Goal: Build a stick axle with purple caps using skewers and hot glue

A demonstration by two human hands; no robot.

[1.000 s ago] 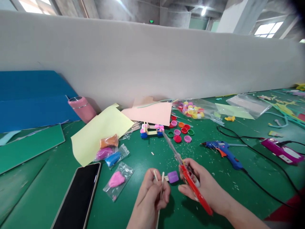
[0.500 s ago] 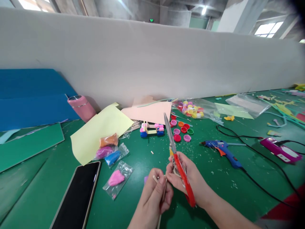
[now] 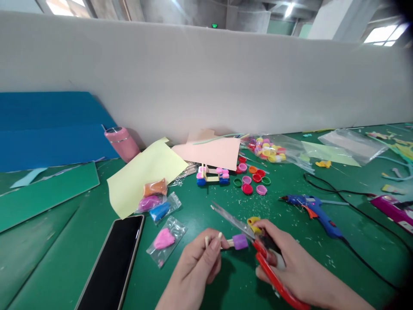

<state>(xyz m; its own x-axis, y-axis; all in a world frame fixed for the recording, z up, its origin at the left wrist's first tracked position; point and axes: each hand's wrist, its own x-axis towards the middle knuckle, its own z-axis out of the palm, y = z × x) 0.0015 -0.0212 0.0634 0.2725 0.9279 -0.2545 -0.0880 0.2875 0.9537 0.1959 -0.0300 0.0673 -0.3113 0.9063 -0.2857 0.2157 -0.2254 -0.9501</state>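
Note:
My left hand [image 3: 201, 262] is closed around thin pale wooden sticks [image 3: 207, 242], their ends poking out above the thumb. A purple block [image 3: 240, 242] sits at the right end of these sticks. My right hand [image 3: 284, 258] grips a pair of scissors [image 3: 237, 223] by its red handles, blades pointing up and left above the purple block. Against the scissors' pivot, at my right fingertips, is a yellow piece [image 3: 254, 223]; whether the fingers hold it I cannot tell. Behind the hands stands a small stick frame [image 3: 213, 178] with pink and blue blocks.
Coloured rings [image 3: 257, 178] lie beyond the scissors. A blue glue gun [image 3: 311, 206] with its cable is at right, a phone [image 3: 111, 262] at left. Bagged clay [image 3: 164, 239], yellow paper [image 3: 142, 172] and a pink cup [image 3: 122, 144] lie farther back, before a white partition [image 3: 193, 86].
My right hand has moved right and down, away from the left. The scissors have swung from upright to slanting up-left. The purple block now shows in full. The view has shifted slightly left.

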